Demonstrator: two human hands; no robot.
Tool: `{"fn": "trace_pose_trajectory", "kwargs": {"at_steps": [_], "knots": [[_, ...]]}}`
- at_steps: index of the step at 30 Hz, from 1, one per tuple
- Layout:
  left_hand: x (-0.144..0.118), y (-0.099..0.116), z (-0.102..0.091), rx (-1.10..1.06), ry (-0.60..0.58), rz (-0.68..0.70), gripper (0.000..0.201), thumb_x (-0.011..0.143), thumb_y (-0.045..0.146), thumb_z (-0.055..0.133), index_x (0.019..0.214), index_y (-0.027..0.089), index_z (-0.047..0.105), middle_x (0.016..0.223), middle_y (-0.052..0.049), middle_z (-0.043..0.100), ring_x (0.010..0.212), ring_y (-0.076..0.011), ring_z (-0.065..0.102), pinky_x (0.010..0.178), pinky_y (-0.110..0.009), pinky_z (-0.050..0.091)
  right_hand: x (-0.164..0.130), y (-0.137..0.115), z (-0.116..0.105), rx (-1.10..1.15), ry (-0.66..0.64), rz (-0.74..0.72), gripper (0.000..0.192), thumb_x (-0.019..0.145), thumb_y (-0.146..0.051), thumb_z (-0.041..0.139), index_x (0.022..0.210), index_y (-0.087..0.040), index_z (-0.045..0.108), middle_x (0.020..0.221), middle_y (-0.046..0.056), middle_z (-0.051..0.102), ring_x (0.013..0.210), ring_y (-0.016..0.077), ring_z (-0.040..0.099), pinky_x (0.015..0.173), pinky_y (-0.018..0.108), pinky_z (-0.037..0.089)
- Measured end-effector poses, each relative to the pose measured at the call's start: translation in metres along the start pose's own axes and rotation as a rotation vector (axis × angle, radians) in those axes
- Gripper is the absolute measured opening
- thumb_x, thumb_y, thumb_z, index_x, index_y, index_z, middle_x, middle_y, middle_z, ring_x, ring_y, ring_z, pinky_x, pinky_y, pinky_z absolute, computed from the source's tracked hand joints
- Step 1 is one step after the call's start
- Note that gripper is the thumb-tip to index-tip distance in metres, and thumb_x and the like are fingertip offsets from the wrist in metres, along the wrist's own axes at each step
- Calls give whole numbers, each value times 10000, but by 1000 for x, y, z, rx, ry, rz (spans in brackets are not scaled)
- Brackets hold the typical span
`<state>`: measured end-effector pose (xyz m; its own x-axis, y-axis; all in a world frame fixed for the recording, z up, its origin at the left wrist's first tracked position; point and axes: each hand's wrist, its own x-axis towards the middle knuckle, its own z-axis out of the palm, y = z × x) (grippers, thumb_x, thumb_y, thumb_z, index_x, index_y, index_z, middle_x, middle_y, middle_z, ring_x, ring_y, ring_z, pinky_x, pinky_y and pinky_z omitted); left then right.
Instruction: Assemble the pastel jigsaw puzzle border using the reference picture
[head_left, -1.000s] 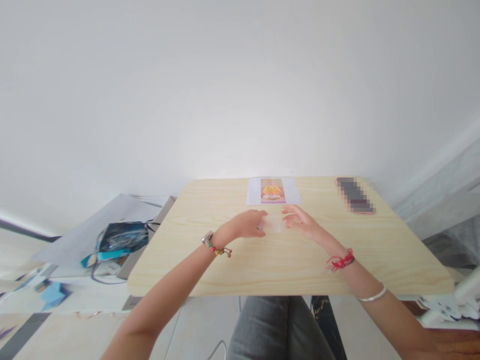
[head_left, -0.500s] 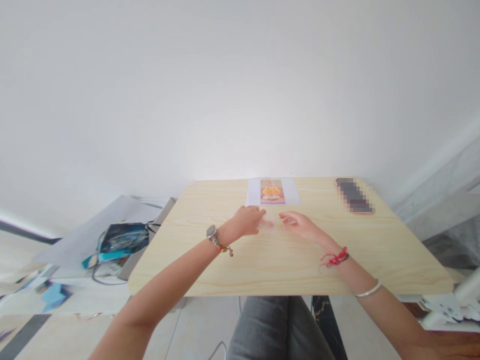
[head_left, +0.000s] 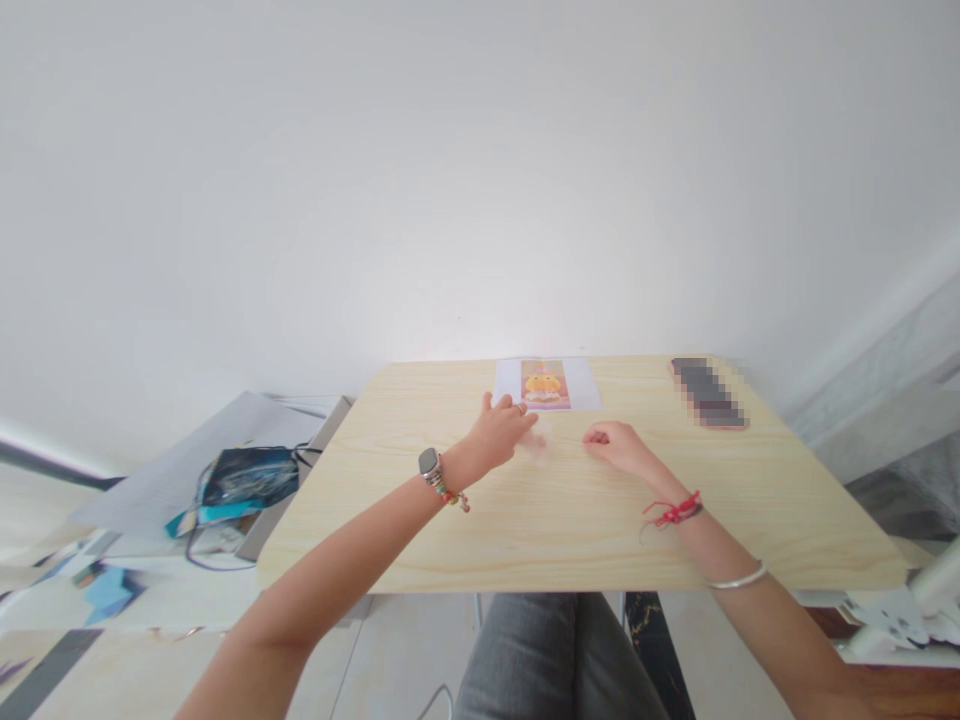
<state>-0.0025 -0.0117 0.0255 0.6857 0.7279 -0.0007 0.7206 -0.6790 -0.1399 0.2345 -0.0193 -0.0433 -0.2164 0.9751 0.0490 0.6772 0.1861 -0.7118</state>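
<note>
We see our left hand (head_left: 501, 430) reaching forward over the pale wooden table (head_left: 450, 540), fingers stretched out and loose, the fingertips resting on a small clear plastic piece (head_left: 541, 436) that lies flat on the tabletop near the middle, toward the far side. The piece is faint and blurred, so we cannot tell its exact outline or whether the fingers pinch it or only press on it. Our right hand (head_left: 611, 442) rests on the wood just to the right of the piece, curled into a loose fist and apart from it; nothing shows inside it.

Just beyond the piece, at the table's far edge against the white wall, lies a white paper sheet with a yellow cartoon picture (head_left: 545, 384). A dark phone-shaped slab (head_left: 708, 392), pixelated, sits near the far right corner, well apart from both hands.

Bare wood stretches from the hands to the near edge and to both side edges.
</note>
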Motion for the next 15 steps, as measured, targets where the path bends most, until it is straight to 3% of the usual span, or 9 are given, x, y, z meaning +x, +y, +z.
{"fn": "trace_pose_trajectory", "kwargs": {"at_steps": [15], "knots": [[-1, -4, -11, 51, 55, 1, 549, 645, 14, 536, 1145, 234, 479, 1124, -90, 569, 1080, -285, 433, 942, -520, 247, 0, 11, 2, 66, 15, 9, 107, 681, -209, 554, 676, -156, 646, 665, 21, 658, 628, 160, 585, 575, 255, 410]]}}
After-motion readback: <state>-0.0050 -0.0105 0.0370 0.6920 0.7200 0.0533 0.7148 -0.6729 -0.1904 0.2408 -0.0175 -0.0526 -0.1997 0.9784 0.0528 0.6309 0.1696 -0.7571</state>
